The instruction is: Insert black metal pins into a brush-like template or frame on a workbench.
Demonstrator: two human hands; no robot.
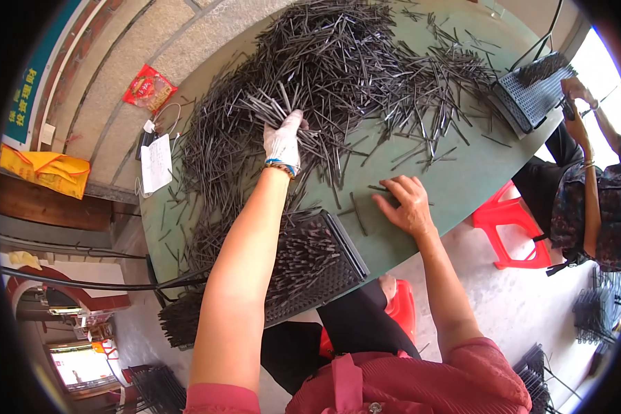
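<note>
My left hand (pixel 281 143), in a white glove, is closed around a bunch of thin dark sticks (pixel 268 107) that fan out past the fingers. It is over a large heap of loose sticks (pixel 338 62) on the green table (pixel 479 165). My right hand (pixel 408 207) is bare and rests near the table's front edge, fingers bent and thumb apart. A few single sticks lie beside it, and I see nothing in its grip. Below my left forearm is a black perforated tray (pixel 357 257), where many sticks stand packed in its holes; the forearm hides part of it.
At the right, a co-worker's hands (pixel 578 96) are at another perforated tray (pixel 524 103). A red stool (pixel 507 228) stands by that person. A red packet (pixel 149 90) and a white paper tag (pixel 156 164) lie at the left. Wire racks (pixel 597 310) are on the floor.
</note>
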